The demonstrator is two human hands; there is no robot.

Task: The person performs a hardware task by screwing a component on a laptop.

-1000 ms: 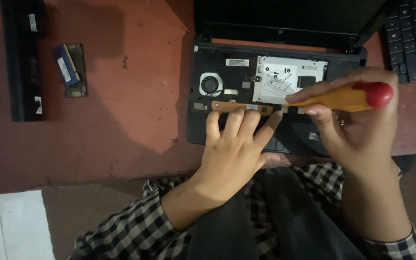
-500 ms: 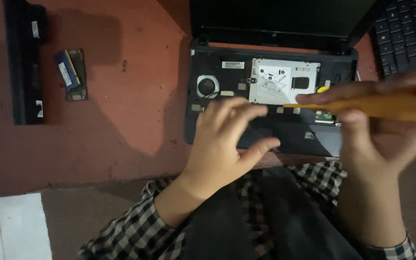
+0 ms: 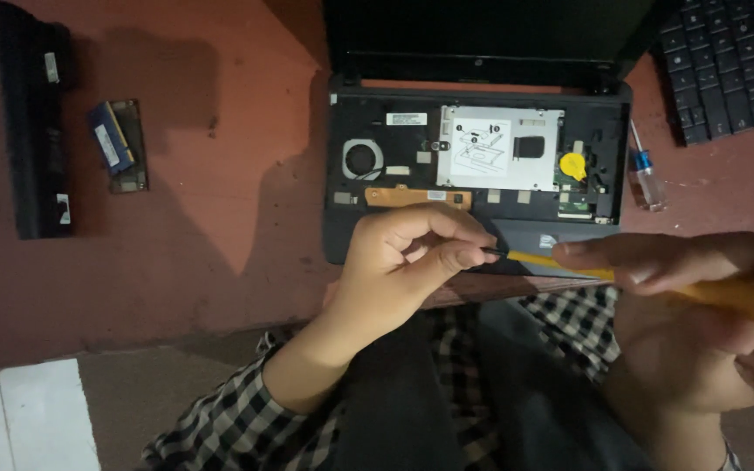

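right hand (image 3: 700,323) clamped round the yellow screwdriver (image 3: 656,283), held level above the laptop's (image 3: 482,166) front edge. left hand (image 3: 403,262) pinched thumb and forefinger at its dark tip, likely steadying it or taking a screw; too small to tell. laptop lay open, keyboard off, fan and metal plate bare.

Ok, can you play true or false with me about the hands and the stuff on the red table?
1. The right hand holds a yellow-handled screwdriver. True.
2. The left hand pinches at the screwdriver's tip. True.
3. The laptop has its keyboard in place. False: its insides are bare, and a loose keyboard lies to its right.
4. A small blue-handled screwdriver lies right of the laptop. True.
5. The long black battery sits on the laptop. False: it lies on the table far to the left.
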